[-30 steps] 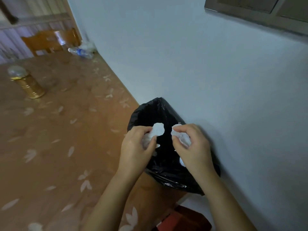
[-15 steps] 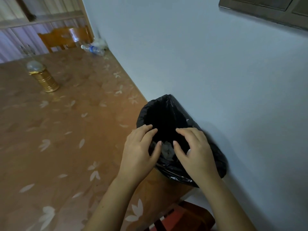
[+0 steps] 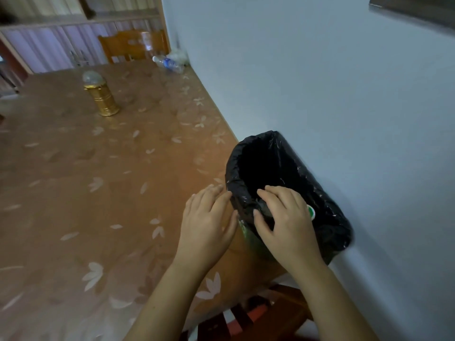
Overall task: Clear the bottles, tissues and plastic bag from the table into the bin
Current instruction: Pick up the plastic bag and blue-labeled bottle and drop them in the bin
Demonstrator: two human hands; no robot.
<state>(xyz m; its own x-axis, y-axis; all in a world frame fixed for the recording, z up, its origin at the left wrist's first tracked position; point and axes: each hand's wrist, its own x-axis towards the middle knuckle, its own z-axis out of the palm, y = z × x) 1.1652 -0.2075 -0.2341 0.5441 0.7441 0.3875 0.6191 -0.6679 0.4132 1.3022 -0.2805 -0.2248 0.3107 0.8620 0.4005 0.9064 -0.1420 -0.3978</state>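
A bin lined with a black bag (image 3: 317, 193) stands at the near right corner of the table, against the wall. My right hand (image 3: 285, 220) hovers over its near rim, fingers spread and empty. Just left of the rim, my left hand (image 3: 209, 217) is over the table, also empty with fingers apart. A clear plastic bottle with a blue label (image 3: 168, 63) lies at the far corner of the table. Beside it against the wall is a crumpled clear plastic bag (image 3: 178, 56). The bin's inside is dark; I cannot see its contents.
The table (image 3: 73, 193) has a brown cloth with pale leaf prints. A gold canister with a domed lid (image 3: 99, 94) stands at the far left. A wooden chair (image 3: 133, 46) is behind the far edge, another chair (image 3: 270, 313) below the near corner. A pale wall runs along the right.
Both hands held white tissues over the bin a second ago; the tissues dropped in and both hands are now empty. The left hand has drawn back off the rim toward the table.
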